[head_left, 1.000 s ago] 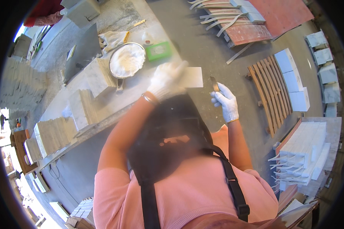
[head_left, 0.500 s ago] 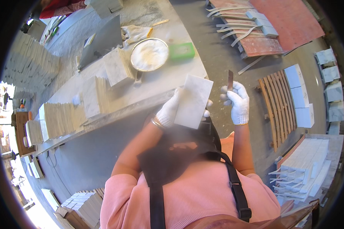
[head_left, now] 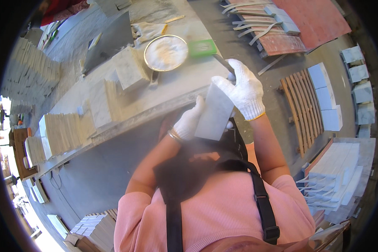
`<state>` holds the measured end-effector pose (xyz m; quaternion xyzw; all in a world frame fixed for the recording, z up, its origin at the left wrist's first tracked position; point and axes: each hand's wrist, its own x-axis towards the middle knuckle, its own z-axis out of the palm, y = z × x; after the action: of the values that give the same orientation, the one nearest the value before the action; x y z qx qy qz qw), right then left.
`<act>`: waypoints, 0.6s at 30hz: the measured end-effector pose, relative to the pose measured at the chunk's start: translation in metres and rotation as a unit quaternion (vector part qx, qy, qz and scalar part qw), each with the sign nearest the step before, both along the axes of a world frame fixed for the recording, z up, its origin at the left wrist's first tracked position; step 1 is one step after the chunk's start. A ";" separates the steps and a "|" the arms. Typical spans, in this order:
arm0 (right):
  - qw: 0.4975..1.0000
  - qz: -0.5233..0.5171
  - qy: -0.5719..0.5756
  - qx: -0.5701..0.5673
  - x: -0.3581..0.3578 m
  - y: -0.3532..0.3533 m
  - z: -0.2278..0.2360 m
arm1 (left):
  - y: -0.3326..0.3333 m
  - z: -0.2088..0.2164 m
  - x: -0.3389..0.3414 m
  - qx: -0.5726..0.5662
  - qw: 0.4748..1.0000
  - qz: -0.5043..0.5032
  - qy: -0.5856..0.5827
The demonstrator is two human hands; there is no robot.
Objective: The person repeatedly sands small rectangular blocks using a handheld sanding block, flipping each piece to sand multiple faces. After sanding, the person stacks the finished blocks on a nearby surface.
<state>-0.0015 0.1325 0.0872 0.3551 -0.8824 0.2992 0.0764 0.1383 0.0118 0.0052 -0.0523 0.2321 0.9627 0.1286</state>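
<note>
My left hand, in a white knit glove, grips a rectangular white-grey marble tile by its left side, fingertips showing past its right edge. The tile is tilted in front of my body. In my right hand, also gloved, is a thin dark flat blade that points up and left. That hand is over the tile's upper right corner; whether the blade touches the tile is hidden. Beyond the hands, a round metal-rimmed bowl with white powdery stuff stands on the workbench, beside a green block.
Stacks of tiles line the bench to the left, near a dark flat slab and a cloth. Right of me on the floor are a wooden pallet, white blocks and strapped white tiles.
My right hand has moved left and up with the blade, from beside the tile to over its upper right corner. The left hand still holds the tile.
</note>
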 end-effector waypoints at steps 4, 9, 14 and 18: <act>1.000 0.009 0.004 0.012 0.006 -0.005 -0.001 | -0.005 0.004 0.010 -0.002 1.000 0.006 0.004; 0.995 -0.044 -0.091 -0.011 -0.004 0.028 -0.005 | -0.013 -0.002 0.011 0.050 0.998 -0.005 0.032; 0.984 -0.058 -0.138 -0.096 -0.011 0.047 -0.006 | -0.016 -0.009 0.007 0.146 0.987 -0.002 0.060; 0.939 -0.059 -0.289 -0.177 -0.005 0.044 -0.001 | -0.019 -0.009 0.009 0.179 0.982 0.003 0.054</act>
<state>-0.0069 0.1761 0.0860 0.1814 -0.8189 0.5349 -0.1025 0.1468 -0.0076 -0.0042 0.0225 0.0628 0.9905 0.1200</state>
